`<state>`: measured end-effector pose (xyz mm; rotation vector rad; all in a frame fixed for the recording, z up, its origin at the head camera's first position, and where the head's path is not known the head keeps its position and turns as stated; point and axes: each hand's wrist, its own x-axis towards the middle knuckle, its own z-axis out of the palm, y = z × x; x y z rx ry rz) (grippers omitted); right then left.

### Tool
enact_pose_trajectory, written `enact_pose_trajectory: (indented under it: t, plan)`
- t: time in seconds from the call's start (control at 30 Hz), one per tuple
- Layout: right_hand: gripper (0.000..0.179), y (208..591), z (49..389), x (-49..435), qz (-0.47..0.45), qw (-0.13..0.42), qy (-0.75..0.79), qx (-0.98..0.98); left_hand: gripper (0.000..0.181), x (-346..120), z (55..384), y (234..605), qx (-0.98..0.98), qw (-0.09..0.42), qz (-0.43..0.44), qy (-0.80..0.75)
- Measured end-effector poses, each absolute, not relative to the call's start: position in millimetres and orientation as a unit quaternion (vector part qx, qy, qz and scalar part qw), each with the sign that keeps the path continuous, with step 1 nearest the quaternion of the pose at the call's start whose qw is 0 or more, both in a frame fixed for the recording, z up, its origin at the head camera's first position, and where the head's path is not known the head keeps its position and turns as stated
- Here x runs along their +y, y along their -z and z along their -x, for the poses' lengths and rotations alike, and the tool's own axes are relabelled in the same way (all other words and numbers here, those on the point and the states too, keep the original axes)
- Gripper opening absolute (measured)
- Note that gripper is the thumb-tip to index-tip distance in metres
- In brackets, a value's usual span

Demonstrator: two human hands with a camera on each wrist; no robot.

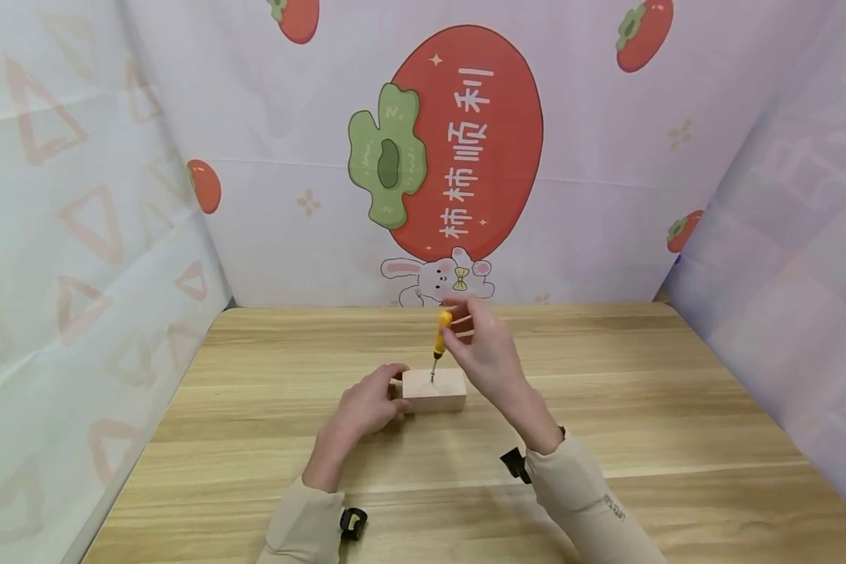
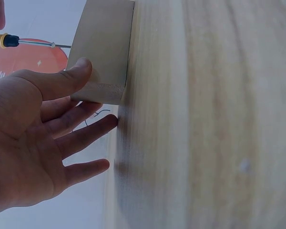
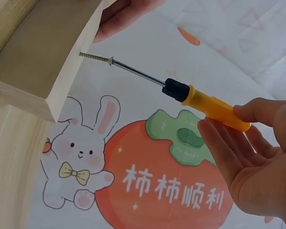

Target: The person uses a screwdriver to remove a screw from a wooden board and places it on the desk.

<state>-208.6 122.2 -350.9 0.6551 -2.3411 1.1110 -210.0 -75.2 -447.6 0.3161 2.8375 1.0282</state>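
A pale wooden block [image 1: 433, 402] lies on the table, with a screw [image 3: 96, 58] standing partway out of its top face. My left hand [image 1: 368, 402] grips the block's left end; in the left wrist view the thumb [image 2: 78, 74] presses its near side, while the lower fingers spread away from it. My right hand [image 1: 489, 350] pinches the yellow handle of a screwdriver [image 3: 214, 109] between thumb and fingertips. The screwdriver stands nearly upright over the block, slightly tilted, its tip meeting the screw head. How deep the screw sits inside the wood is hidden.
The wood-grain table [image 1: 606, 407] extends around the block on all sides. A printed cloth [image 1: 282, 157] with persimmons and a rabbit hangs behind its far edge, and further cloths [image 1: 63, 235] hang along both sides. A black strap device [image 1: 353, 523] sits at the left cuff.
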Motion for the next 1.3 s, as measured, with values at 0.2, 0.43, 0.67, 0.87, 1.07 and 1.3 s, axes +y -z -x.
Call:
enact_pose_trajectory:
  t: [0.2, 0.43, 0.67, 0.87, 1.07, 1.3]
  plan:
    - [0.024, 351.5, 208.5, 122.8, -0.252, 0.221, -0.425, -0.841, 0.058, -75.0, 209.4, 446.9, 0.934, 0.055, -0.104, -0.338]
    - [0.024, 353.6, 208.6, 123.6, -0.243, 0.238, -0.417, -0.843, 0.057, -74.5, 209.2, 447.3, 0.933, 0.056, -0.107, -0.338]
    - [0.022, 352.5, 207.9, 124.7, -0.256, 0.237, -0.425, -0.835, 0.056, -74.3, 209.7, 447.8, 0.934, 0.054, -0.105, -0.336]
    - [0.026, 351.4, 207.9, 122.8, -0.256, 0.211, -0.432, -0.839, 0.056, -74.7, 210.0, 448.1, 0.933, 0.056, -0.104, -0.339]
    - [0.026, 351.4, 207.6, 121.9, -0.212, 0.247, -0.376, -0.867, 0.057, -74.8, 209.8, 447.7, 0.934, 0.055, -0.105, -0.338]
    - [0.025, 353.9, 208.3, 121.6, -0.226, 0.285, -0.363, -0.858, 0.056, -75.0, 209.3, 446.7, 0.934, 0.053, -0.107, -0.338]
